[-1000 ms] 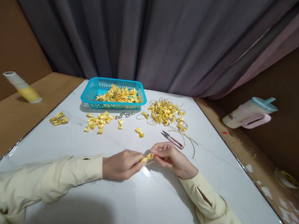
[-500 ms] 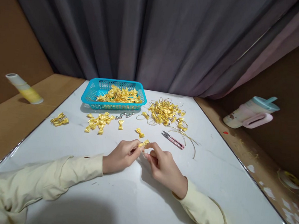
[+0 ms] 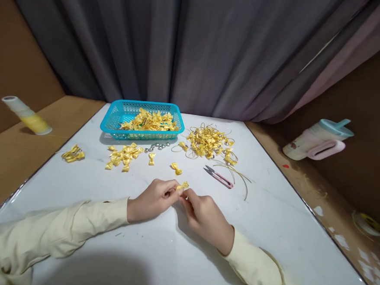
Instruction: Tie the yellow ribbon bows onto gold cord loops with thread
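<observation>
The white tabletop (image 3: 156,253) lies bare on the near side of the hands and out to its right edge, while its far half is crowded: a blue basket (image 3: 111,126) of bows at the far left, a loose heap of bows (image 3: 124,156) in front of it, a tangle of looped bows (image 3: 209,143) to the right, and thread snips (image 3: 219,177) with a single bow (image 3: 176,168) just beyond the hands. The small yellow bow (image 3: 182,186) is a shiny, crumpled ribbon knot at mid-table, pinched between the fingertips of the left hand (image 3: 153,199) and the right hand (image 3: 204,215), both curled closed on it. A second ago the right hand sat farther right with its wrist turned out; it has since swung in close, and the bow has shifted slightly farther away
</observation>
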Tool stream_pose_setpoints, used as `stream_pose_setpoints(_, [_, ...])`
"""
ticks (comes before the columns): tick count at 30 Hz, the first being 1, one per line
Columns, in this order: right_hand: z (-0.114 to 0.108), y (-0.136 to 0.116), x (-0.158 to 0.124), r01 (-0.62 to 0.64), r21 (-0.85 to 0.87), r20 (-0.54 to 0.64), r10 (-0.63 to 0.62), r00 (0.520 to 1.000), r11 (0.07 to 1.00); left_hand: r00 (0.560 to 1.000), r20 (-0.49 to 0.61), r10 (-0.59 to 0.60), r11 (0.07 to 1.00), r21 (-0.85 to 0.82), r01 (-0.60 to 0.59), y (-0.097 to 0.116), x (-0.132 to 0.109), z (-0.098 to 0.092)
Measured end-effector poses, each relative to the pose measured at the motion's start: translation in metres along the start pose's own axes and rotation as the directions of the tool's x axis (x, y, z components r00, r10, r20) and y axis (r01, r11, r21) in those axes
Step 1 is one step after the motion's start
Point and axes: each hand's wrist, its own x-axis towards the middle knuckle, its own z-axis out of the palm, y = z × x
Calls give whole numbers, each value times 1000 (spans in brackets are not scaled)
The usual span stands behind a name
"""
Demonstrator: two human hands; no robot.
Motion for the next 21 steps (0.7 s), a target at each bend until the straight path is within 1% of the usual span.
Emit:
stream_pose_setpoints(5, [-2,0,1,-61,100,32,58,998,993,1000,20,6,1000,-19,-6,0,-1,-1])
stream_pose_setpoints(9, [-5,1,3,-76,149,63,67,996,986,999,48,8,999,-39,-6,1,0,-4])
stream_pose_setpoints(13, [-9,1,4,-67,199,87,51,995,978,997,73,9,998,-65,-5,3,0,-6])
stream_pose_setpoints(18, [-13,0,5,-70,253,103,45,994,965,995,71,64,997,-42,-61,4,0,-7])
stream_pose_setpoints(21, [-16,-2,7,-95,321,120,59,991,942,992,67,109,994,-14,-108,3,0,-8])
